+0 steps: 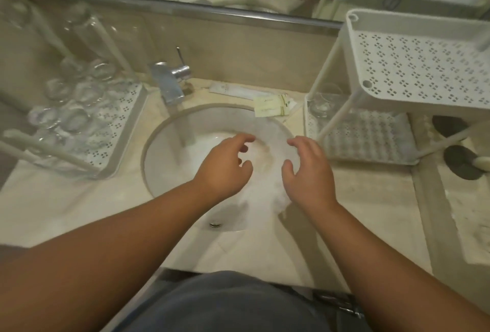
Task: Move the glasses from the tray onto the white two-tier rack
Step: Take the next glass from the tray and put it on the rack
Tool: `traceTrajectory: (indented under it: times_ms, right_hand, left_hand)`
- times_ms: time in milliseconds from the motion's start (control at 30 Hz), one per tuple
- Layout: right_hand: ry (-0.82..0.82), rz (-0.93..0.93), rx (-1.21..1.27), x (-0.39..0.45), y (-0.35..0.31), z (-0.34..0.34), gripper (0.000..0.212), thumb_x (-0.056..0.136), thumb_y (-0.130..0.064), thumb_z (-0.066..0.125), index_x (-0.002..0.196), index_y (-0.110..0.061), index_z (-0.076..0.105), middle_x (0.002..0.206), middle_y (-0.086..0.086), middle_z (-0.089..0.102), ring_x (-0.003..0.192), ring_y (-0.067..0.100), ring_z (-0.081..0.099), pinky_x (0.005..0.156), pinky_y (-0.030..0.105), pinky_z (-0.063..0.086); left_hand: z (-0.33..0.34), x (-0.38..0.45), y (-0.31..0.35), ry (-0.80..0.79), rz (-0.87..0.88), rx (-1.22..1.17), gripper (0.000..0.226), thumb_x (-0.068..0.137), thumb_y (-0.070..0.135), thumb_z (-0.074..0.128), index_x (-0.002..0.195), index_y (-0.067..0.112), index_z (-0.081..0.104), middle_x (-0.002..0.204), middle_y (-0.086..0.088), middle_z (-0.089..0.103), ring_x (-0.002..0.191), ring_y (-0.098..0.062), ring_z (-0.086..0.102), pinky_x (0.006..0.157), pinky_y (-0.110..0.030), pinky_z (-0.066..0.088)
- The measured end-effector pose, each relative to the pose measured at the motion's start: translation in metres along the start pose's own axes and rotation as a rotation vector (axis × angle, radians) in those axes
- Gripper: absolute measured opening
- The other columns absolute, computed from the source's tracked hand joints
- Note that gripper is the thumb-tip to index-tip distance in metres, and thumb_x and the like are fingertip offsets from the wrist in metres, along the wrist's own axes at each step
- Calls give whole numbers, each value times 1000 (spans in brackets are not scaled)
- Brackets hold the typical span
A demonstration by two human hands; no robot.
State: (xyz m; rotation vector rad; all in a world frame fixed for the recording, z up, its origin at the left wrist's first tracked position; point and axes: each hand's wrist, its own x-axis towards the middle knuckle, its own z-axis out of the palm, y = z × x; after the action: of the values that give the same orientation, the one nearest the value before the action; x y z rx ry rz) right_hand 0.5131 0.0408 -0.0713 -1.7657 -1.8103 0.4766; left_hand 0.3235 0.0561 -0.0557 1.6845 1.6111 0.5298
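left hand [225,164] | right hand [307,167] | both empty, loosely curled over sink [159,151]

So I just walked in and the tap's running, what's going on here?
A person holds both hands, left and right, open and empty over the sink while the tap runs. The glasses sit crowded on the tray at the left. The white rack at the right has a bare top tier; one glass stands on its lower tier.

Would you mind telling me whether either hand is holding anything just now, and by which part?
Nothing is held. The left hand and right hand hover over the sink, fingers loosely curled, empty.
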Motion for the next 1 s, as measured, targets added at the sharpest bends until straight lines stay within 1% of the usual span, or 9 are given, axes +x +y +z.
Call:
traceTrajectory:
  times_ms: [100,167,333,433,533,700,833,933,1000]
  right_hand:
    - [-9,-45,34,2,-31,8,39,87,-11,59,125,-19,56,133,-5,51,114,19,55,90,35,48]
    - [-13,-83,60,6,-52,15,40,87,-11,60,125,-19,57,136,-3,51,115,20,56,92,37,48]
    - [-32,-148,97,22,-100,37,38,88,-16,59,125,-25,55,145,-7,43,113,17,58,86,30,47]
    - [-44,-176,106,33,-126,50,39,88,-18,60,125,-28,54,149,-10,38,96,8,58,82,32,50]
    - [-47,-218,102,44,-150,63,40,87,-18,60,125,-29,54,150,-11,35,84,4,55,81,36,52]
    - [-97,-296,37,70,-190,79,45,86,-19,63,128,-26,52,157,-3,29,98,18,63,80,32,50]
    - [-131,-350,-50,96,-221,91,47,86,-18,63,131,-24,52,164,5,15,88,25,65,70,27,44]
    - [-164,-391,-84,117,-240,100,49,86,-18,62,133,-24,50,164,13,8,90,35,66,71,33,50]
    - [-173,-412,-91,134,-251,105,51,86,-18,61,135,-22,49,163,13,16,99,34,65,78,37,52]
  left_hand:
    - [-30,-9,-15,62,5,-1,49,92,16,56,139,32,50,121,9,57,95,-8,62,82,-22,45]
    - [-49,-13,-24,99,0,-18,49,93,18,56,138,34,50,121,10,56,95,-7,62,80,-24,47]
    - [-95,-19,-38,204,-4,-52,50,92,21,58,139,35,49,120,13,55,89,-4,62,81,-24,47]
    - [-121,-20,-45,265,-4,-81,51,91,18,57,139,33,50,122,10,55,85,-4,62,83,-25,48]
    - [-146,-20,-51,323,14,-91,55,90,15,56,143,30,47,129,4,55,94,-10,61,84,-24,46]
    - [-179,-16,-62,371,17,-88,61,91,18,58,147,29,39,139,0,49,105,-15,62,86,-25,43]
    - [-203,-7,-71,415,18,-101,64,90,20,61,148,29,36,141,-3,46,104,-20,63,87,-28,44]
    - [-220,2,-78,445,-6,-109,70,88,21,61,150,30,30,142,-4,43,102,-22,63,88,-31,46]
    - [-232,11,-82,447,-28,-117,72,87,23,62,150,30,28,143,-5,42,102,-22,63,88,-33,48]
